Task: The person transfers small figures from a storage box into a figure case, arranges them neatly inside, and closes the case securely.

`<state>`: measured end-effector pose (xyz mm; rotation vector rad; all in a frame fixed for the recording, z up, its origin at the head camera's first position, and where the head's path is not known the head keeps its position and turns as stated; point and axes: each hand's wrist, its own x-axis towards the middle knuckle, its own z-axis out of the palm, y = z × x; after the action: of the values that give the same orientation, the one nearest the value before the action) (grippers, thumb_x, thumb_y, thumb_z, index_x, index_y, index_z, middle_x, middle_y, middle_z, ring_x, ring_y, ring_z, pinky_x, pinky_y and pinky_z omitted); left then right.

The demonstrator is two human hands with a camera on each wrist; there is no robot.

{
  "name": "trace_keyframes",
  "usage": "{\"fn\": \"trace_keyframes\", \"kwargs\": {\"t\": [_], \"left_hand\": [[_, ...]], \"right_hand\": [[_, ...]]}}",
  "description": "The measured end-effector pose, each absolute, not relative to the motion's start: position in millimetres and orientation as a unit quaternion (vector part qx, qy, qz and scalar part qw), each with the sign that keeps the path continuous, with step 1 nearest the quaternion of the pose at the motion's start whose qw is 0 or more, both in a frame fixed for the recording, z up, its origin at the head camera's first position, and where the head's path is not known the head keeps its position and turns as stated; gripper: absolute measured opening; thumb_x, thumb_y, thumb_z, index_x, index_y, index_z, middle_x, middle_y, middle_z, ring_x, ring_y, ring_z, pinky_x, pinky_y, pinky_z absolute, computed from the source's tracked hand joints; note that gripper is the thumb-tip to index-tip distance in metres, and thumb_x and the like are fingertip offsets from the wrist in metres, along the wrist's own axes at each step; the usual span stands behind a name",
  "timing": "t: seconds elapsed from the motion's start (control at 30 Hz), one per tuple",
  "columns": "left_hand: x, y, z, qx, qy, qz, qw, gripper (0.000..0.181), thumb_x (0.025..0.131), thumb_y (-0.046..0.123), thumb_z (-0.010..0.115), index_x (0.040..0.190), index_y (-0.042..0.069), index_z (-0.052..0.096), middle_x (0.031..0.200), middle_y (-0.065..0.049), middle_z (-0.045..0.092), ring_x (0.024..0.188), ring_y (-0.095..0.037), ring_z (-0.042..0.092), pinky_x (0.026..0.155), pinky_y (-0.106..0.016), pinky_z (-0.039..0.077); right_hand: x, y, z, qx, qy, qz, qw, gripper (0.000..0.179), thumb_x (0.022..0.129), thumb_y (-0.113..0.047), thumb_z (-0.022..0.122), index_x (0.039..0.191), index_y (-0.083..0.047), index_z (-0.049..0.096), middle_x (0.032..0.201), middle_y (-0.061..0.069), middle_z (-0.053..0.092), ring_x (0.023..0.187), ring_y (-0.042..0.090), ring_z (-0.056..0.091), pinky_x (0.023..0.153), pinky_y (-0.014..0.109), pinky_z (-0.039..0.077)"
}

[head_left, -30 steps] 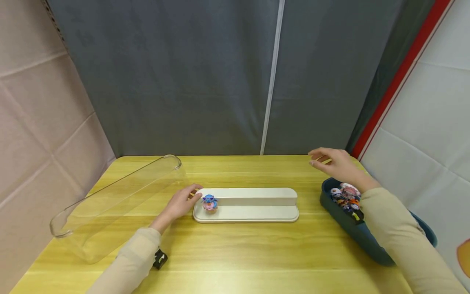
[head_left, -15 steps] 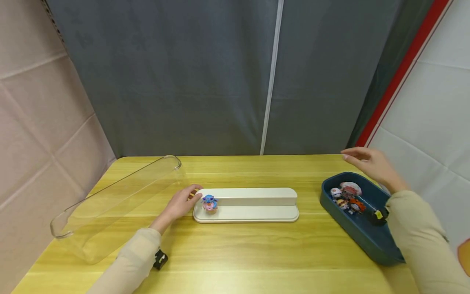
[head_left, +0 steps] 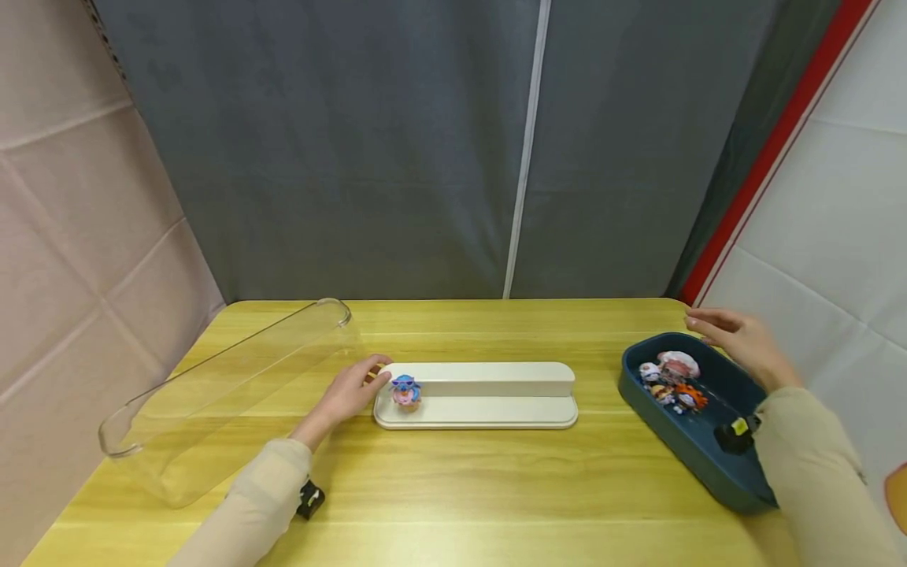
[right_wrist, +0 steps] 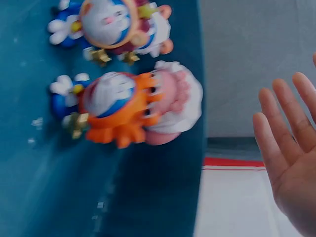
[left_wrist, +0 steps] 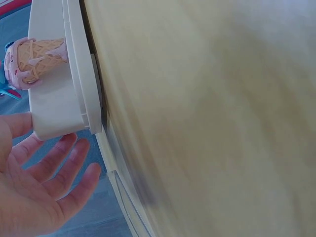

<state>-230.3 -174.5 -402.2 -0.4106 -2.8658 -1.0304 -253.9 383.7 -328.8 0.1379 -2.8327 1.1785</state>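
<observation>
1. Clock directions here are read from the head view.
2. The left hand (head_left: pixel 346 394) is at the nine o'clock end of the white stepped stand (head_left: pixel 496 408); its fingers are loosely bent and spread a little, the tips touching the stand's end.
3. On the stand's lower step, near that same end, the blue-and-pink figurine (head_left: pixel 406 394) stands upright; the left wrist view shows its cone-shaped base.
4. The right hand (head_left: pixel 740 346) hovers near the one o'clock rim of the dark blue bin (head_left: pixel 680 442), its fingers extended, slightly apart and holding nothing.
5. Several small figurines (head_left: pixel 687 396) lie grouped toward the bin's eleven o'clock end, one of them with orange hair.
6. The bin rests on the wooden counter (head_left: pixel 453 488), at three o'clock from the stand.
7. The transparent cover (head_left: pixel 234 386) lies at nine o'clock from the stand, slanting from eight toward two.
</observation>
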Motion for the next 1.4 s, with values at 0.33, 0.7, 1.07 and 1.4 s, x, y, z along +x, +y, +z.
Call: {"fn": "trace_keyframes", "kwargs": {"t": [0.33, 0.7, 1.07, 1.4], "left_hand": [[-229.8, -173.9, -401.8, -0.133, -0.931, -0.338, 0.036, 0.028, 0.090, 0.020, 0.051, 0.115, 0.007, 0.054, 0.101, -0.012, 0.058, 0.086, -0.023, 0.055, 0.074, -0.040, 0.044], [-230.1, -170.9, -401.1, -0.131, -0.931, -0.340, 0.032, 0.027, 0.090, 0.020, 0.051, 0.114, 0.008, 0.055, 0.102, -0.011, 0.058, 0.086, -0.023, 0.055, 0.074, -0.040, 0.044], [-230.7, -170.3, -401.9, -0.135, -0.931, -0.337, 0.035, 0.025, 0.090, 0.019, 0.052, 0.113, 0.009, 0.055, 0.100, -0.010, 0.058, 0.085, -0.022, 0.055, 0.073, -0.039, 0.044], [-230.5, -170.1, -402.4, -0.130, -0.931, -0.339, 0.034, 0.025, 0.090, 0.020, 0.052, 0.113, 0.010, 0.055, 0.100, -0.010, 0.058, 0.085, -0.022, 0.055, 0.074, -0.038, 0.044]], "right_hand": [[-259.2, 395.5, -358.6, 0.032, -0.918, 0.395, -0.007, 0.064, 0.088, -0.045, 0.047, 0.129, 0.003, 0.037, 0.124, 0.018, 0.042, 0.093, 0.007, 0.048, 0.078, 0.028, 0.044], [-258.9, 402.6, -378.7, 0.032, -0.923, 0.381, -0.041, 0.066, 0.089, -0.043, 0.045, 0.131, 0.006, 0.032, 0.127, 0.032, 0.034, 0.107, 0.036, 0.039, 0.086, 0.054, 0.032], [-256.9, 407.4, -389.5, 0.047, -0.907, 0.411, -0.079, 0.064, 0.090, -0.033, 0.050, 0.130, 0.012, 0.028, 0.120, 0.031, 0.041, 0.082, -0.001, 0.051, 0.073, 0.025, 0.047], [-258.9, 403.9, -393.8, 0.024, -0.904, 0.420, -0.078, 0.066, 0.087, -0.033, 0.055, 0.127, 0.015, 0.030, 0.113, 0.026, 0.045, 0.081, 0.007, 0.051, 0.069, 0.022, 0.048]]}}
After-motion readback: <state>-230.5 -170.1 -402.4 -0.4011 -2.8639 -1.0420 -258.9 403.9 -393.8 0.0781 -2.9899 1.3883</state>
